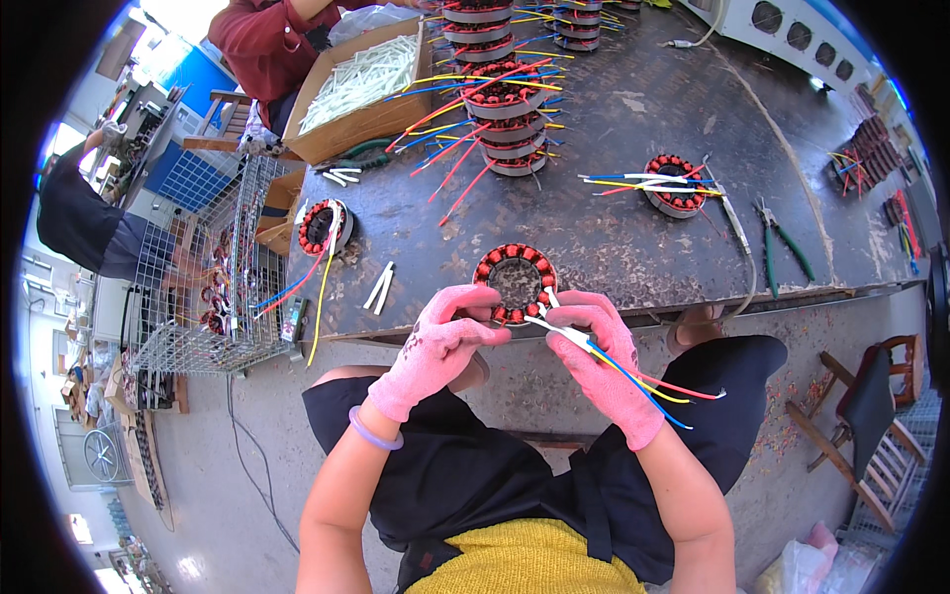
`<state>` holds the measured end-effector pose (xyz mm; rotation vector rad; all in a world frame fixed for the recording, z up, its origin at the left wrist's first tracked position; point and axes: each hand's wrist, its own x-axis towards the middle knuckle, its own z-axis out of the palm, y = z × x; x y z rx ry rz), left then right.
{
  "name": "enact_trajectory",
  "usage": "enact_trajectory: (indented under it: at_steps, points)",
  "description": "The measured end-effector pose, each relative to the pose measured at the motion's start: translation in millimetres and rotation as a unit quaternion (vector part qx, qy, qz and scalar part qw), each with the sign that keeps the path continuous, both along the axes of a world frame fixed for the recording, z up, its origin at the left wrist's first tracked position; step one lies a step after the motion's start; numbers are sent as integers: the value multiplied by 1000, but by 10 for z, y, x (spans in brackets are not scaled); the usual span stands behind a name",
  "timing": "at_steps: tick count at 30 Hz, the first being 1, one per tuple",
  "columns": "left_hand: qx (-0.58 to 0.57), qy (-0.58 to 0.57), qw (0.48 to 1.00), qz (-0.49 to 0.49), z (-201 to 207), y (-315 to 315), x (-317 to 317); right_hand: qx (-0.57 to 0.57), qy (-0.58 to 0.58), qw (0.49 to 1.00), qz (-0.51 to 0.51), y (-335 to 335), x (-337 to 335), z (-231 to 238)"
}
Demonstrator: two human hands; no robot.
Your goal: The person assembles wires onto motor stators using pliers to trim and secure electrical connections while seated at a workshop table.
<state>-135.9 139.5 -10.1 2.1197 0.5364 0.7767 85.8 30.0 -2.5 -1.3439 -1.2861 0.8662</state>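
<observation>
Head | I'm watching left grip [445, 335] pinching wound ring [515, 253] at its left | right grip [600, 342] clasping white sleeve [569, 335], ring's lower right

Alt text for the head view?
Pink-gloved left hand and right hand hold a ring of red coils at the edge of a dark table, with blue, yellow and red wires trailing right. Beyond stand a stack of similar rings and a box of white tubes; pliers lie at right.
</observation>
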Motion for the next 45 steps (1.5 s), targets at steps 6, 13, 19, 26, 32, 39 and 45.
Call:
enact_trajectory:
  at_steps: [6,13,19,26,32,39,45]
  points:
    - [55,34,998,11,316,45,51,53,-110,992,20,25,61,70]
    - [172,62,982,49,531,256,537,149,-370,917,21,228,187,79]
    - [138,76,987,24,140,395,650,82,-180,980,34,419,263,215]
    - [132,67,988,34,121,383,651,-12,60,998,28,552,185,297]
    - [49,10,999,-14,201,446,596,-77,206,975,22,587,115,345]
    - [146,31,989,-16,138,489,558,-55,195,979,-10,661,100,472]
    - [158,-21,985,65,129,475,559,-65,202,977,-17,811,16,540]
